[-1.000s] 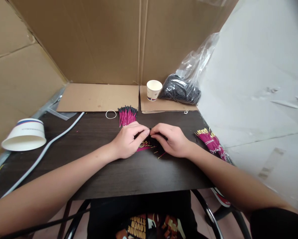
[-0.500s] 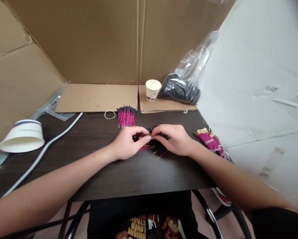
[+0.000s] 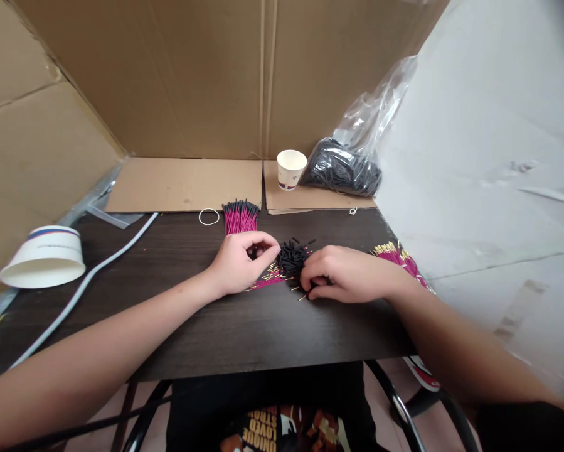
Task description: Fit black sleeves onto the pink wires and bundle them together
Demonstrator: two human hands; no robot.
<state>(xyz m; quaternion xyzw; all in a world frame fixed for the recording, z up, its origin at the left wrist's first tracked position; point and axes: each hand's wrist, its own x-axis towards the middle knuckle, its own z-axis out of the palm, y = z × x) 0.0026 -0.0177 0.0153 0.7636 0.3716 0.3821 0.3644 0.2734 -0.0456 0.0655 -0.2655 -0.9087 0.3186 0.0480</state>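
Thumb and forefinger are pinched together on my left hand (image 3: 238,263), just left of a pile of short black sleeves (image 3: 291,256); whatever lies between the fingertips is too small to make out. On the pile's right, my right hand (image 3: 340,274) is lowered to the tabletop, its fingers curled closed around a loose gold-tipped wire (image 3: 302,297), most of which they hide. More magenta wires (image 3: 268,284) with gold tips lie below the pile, partly behind my left hand. Beyond that hand is a bundle of magenta wires with black ends (image 3: 241,218).
A bundle of gold-tipped magenta wires (image 3: 399,257) lies beyond my right forearm. At the back stand a paper cup (image 3: 291,169) and a clear bag of black pieces (image 3: 342,168). A rubber band (image 3: 209,217), a tipped cup (image 3: 46,257) and a white cable (image 3: 91,276) are leftward.
My hands have come apart from their meeting point over the black pile, uncovering it. The right hand moved right and down onto the loose wire; the left shifted slightly left and away.
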